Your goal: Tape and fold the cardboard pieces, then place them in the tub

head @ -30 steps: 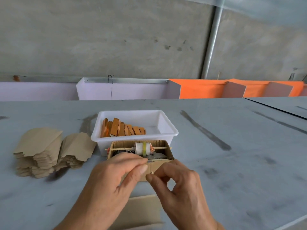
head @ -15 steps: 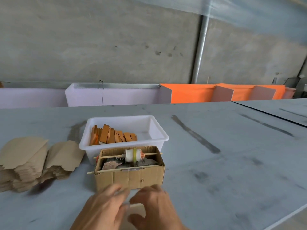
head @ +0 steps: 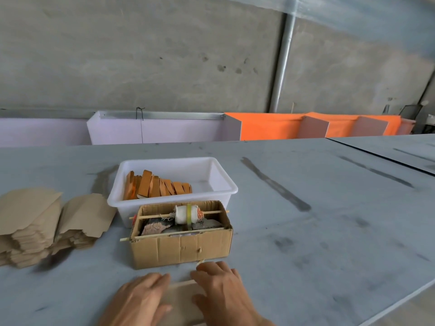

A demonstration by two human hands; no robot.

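From the head view, both hands are down at the near edge of the desk (head: pixel 306 231), flat on a cardboard piece (head: pixel 181 295). The left hand (head: pixel 138 300) presses with fingers spread and straight, nothing clenched. The right hand (head: pixel 221 290) lies over the piece's right side, and a pale tape end (head: pixel 201 261) shows just beyond its fingertips; whether it's pinching that, I can't tell. The piece looks thin, light and creasable, best held by its edges. Its long axis seems left-to-right. Just beyond sits the cardboard tape box (head: pixel 181 241), then the white tub (head: pixel 171 184) with folded orange pieces (head: pixel 155 188); flat blanks (head: pixel 47 227) are stacked far left.
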